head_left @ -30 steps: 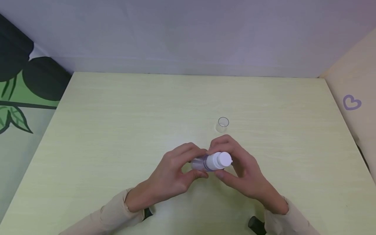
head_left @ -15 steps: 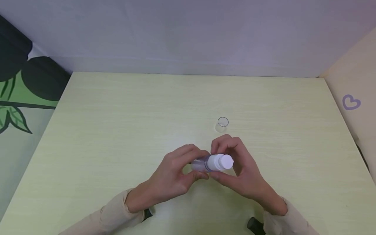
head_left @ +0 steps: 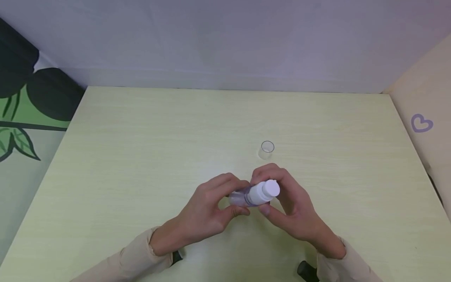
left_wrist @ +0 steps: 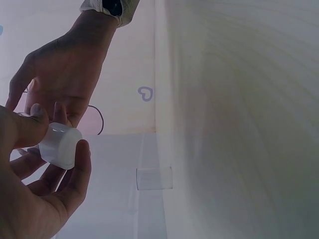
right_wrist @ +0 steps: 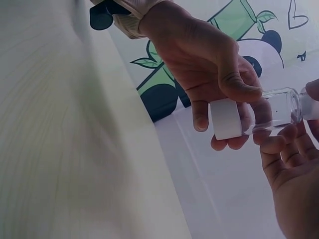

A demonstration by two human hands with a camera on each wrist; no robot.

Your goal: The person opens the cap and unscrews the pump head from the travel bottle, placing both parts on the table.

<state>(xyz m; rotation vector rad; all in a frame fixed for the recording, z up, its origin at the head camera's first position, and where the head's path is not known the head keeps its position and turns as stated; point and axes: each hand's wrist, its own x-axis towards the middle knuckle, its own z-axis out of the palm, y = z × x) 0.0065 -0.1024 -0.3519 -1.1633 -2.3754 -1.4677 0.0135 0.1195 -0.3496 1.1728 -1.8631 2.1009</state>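
My left hand (head_left: 208,209) grips the body of a small clear spray bottle (head_left: 240,197) with a white top, tilted toward the right. In the right wrist view the bottle's white base (right_wrist: 226,119) sticks out past the left fingers, and its glass part is see-through. On the other end, my right hand (head_left: 292,203) pinches the white collar (head_left: 257,194) between thumb and fingers, just below the round head (head_left: 271,188). The left wrist view has the white base (left_wrist: 61,145) between the left thumb and fingers. Beyond the hands a clear cylindrical cap (head_left: 266,150) stands on the table.
The pale wooden table (head_left: 158,129) meets a lavender wall (head_left: 225,43) at the back. Panels close it in at left and right, the right one (head_left: 419,98) bearing a drawn heart. A dark wrist camera (head_left: 307,271) sits by the right sleeve.
The right fingers loosened from the collar half a second ago and now pinch it again. The bottle's head has turned and tilted up slightly. My left hand stays in place.
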